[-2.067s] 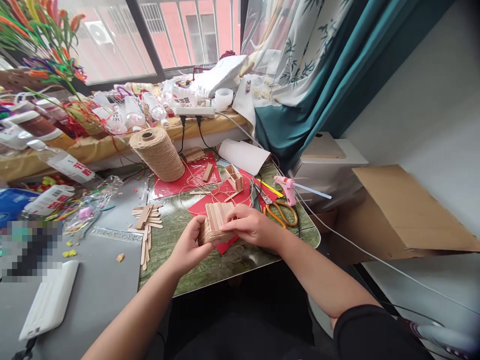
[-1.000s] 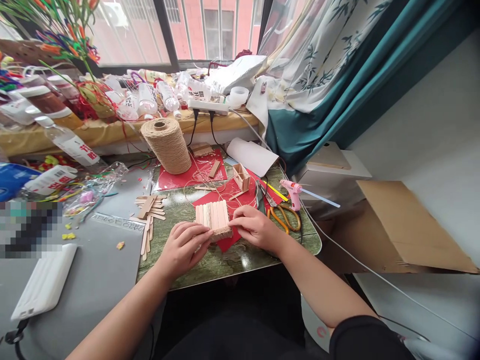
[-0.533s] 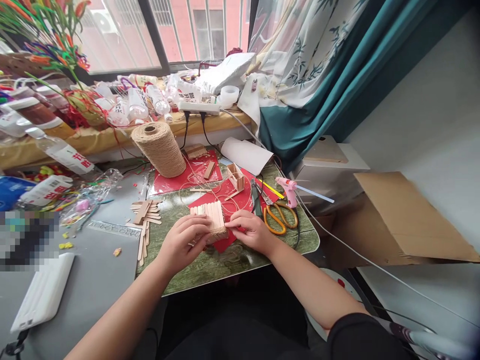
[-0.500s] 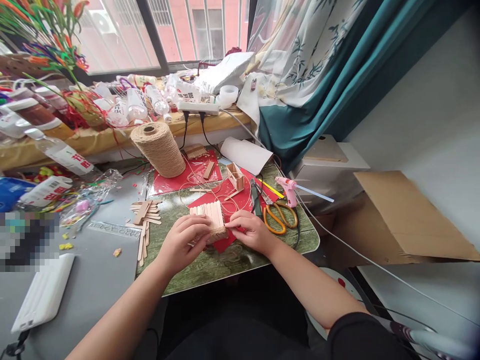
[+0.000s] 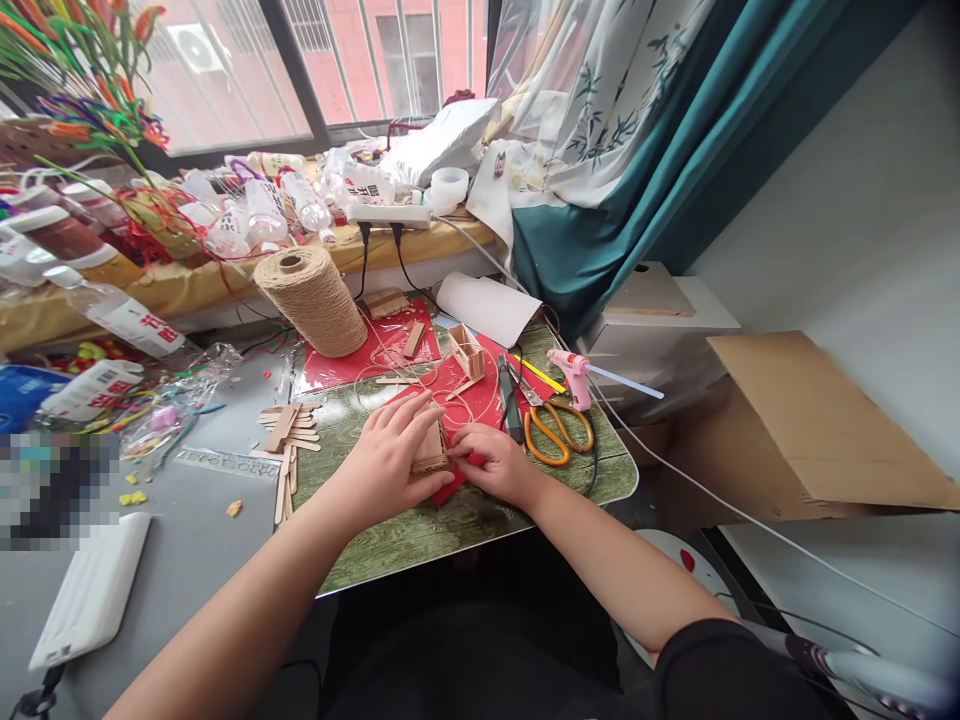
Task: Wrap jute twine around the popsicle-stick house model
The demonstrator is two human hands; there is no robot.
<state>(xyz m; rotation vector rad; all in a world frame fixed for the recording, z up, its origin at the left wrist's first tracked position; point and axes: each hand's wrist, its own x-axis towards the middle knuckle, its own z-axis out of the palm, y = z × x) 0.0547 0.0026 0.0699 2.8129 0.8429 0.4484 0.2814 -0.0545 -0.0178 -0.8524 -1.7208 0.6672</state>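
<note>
A small panel of glued craft sticks (image 5: 433,449), wrapped with jute twine at its near end, lies on red paper (image 5: 457,383) on a green wood-patterned board (image 5: 480,520). My left hand (image 5: 390,462) lies flat over the panel, fingers stretched out and pressing on it, hiding most of it. My right hand (image 5: 491,462) is closed in a pinch at the panel's right edge; what it pinches is too small to name. Thin twine loops over the red paper toward a big jute spool (image 5: 311,300).
Loose craft sticks (image 5: 289,445) lie left of the hands. Orange-handled scissors (image 5: 555,435), black pliers (image 5: 508,400), a pink glue gun (image 5: 574,372) and a small stick box (image 5: 466,352) sit to the right and behind. Bottles crowd the window ledge. A cardboard sheet (image 5: 817,420) leans at right.
The stick piece was held up in both hands, then laid down on the red paper. My left hand has now slid on top of it and flattened over it.
</note>
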